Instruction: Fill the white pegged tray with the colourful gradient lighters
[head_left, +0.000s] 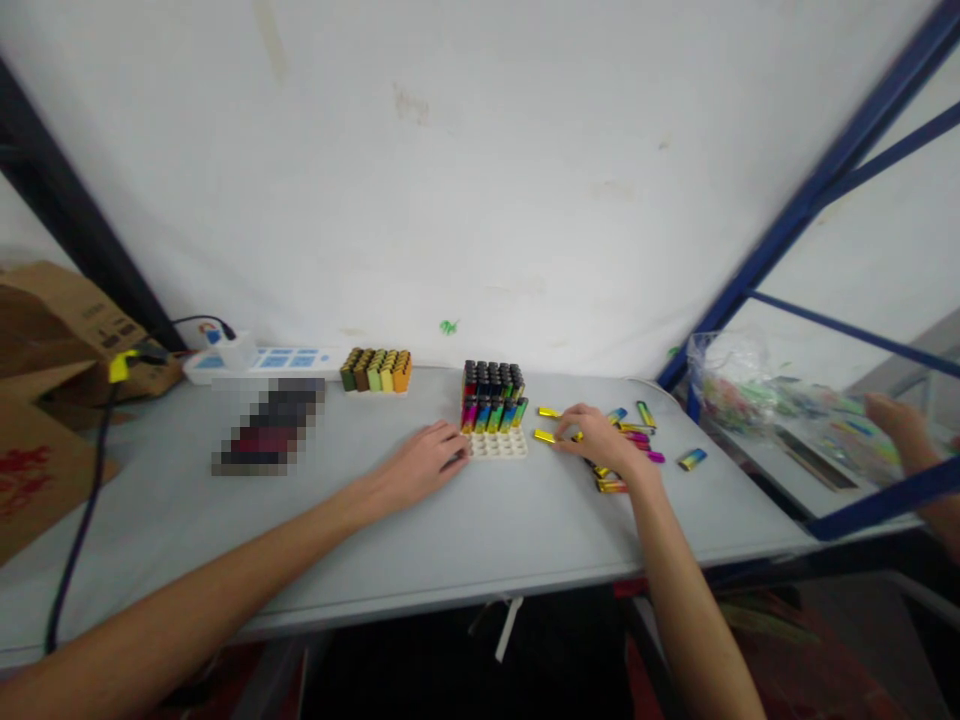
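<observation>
A white tray (501, 446) with rows of holes stands mid-table. Its back rows hold upright lighters (491, 412) with black tops and multicoloured bodies; the front holes show bare. My left hand (431, 458) is closed at the tray's left edge, thumb and fingers around its corner. To the right of the tray, my right hand (596, 440) reaches over a loose pile of lighters (637, 432). Its fingertips pinch the end of a shiny yellow lighter (545, 436). Another yellow lighter (549, 412) lies just behind. My right hand hides part of the pile.
A second block of lighters (376, 370) stands by the wall, near a white power strip (292, 360). Paper bags (60, 350) and a black cable (94, 500) are at left. Past the blue frame (810, 200) at right are a plastic bag (739, 385) and another person's hand (892, 415).
</observation>
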